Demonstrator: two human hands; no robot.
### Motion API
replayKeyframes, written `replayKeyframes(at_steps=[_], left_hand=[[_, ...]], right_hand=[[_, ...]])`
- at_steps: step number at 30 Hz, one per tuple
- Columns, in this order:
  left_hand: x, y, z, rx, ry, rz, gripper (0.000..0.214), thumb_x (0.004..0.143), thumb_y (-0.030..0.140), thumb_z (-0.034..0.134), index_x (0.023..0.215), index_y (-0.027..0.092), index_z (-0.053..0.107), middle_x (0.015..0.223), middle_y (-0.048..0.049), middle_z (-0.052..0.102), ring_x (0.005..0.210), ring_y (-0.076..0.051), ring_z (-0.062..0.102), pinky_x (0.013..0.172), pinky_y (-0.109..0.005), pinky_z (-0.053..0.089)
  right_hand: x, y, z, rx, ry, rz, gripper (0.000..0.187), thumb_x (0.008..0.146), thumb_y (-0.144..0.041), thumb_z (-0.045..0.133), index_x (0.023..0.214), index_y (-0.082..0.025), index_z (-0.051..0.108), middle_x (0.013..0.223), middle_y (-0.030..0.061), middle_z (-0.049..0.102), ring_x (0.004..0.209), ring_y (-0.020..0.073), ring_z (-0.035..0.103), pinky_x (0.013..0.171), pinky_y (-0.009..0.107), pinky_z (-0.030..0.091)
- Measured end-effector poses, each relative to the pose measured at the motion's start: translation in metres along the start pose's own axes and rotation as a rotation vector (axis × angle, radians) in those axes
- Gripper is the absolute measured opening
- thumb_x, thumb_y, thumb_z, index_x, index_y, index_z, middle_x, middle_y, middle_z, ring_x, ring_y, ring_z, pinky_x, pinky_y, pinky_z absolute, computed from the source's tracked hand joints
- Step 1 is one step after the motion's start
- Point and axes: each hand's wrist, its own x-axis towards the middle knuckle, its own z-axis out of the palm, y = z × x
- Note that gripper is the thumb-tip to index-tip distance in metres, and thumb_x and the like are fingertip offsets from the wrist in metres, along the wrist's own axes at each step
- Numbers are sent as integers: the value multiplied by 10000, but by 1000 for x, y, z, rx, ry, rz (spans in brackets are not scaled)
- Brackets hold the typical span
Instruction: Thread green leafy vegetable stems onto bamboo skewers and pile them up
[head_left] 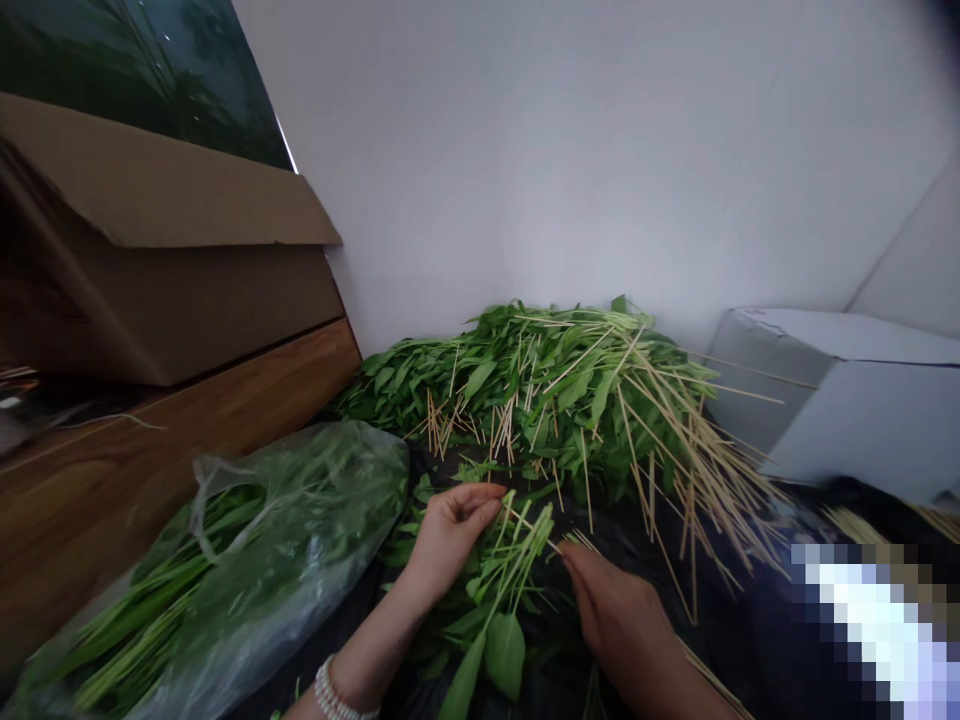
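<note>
My left hand (448,535) has its fingers curled around a small bunch of green leafy stems (501,590) that hangs down toward me. My right hand (619,615) is pinched on a thin wooden skewer (536,528) that runs into the top of that bunch. Just beyond both hands lies a big heap of leafy greens (525,390) threaded on many wooden skewers (675,450), piled on a black sheet (660,560).
A clear plastic bag of green stems (240,560) lies at the left. A cardboard box (165,260) sits on a wooden surface (150,450) behind it. A white box (840,390) stands at the right by the white wall. A blurred patch covers the lower right corner.
</note>
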Motion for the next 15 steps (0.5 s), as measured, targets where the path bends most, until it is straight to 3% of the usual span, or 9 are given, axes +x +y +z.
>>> replayKeyframes(at_steps=[8,15], left_hand=[[-2,-3,5,32,25,10,302,679,331,758,882,112,719,857,-100,759,788,-213,700,746,-287,530],[-3,-1,6,-1,-3,-22,446,689,336,760,1061,111,660,816,-78,757,781,-186,688,740,-265,514]], right_hand=[[-2,-1,2,15,-29,4,316,911,-133,324,1075,-222,579,875,34,720,746,184,704,649,258,525],[-1,-1,3,7,18,-25,297,923,-146,323,1048,-217,583,859,35,722,729,186,706,641,265,531]])
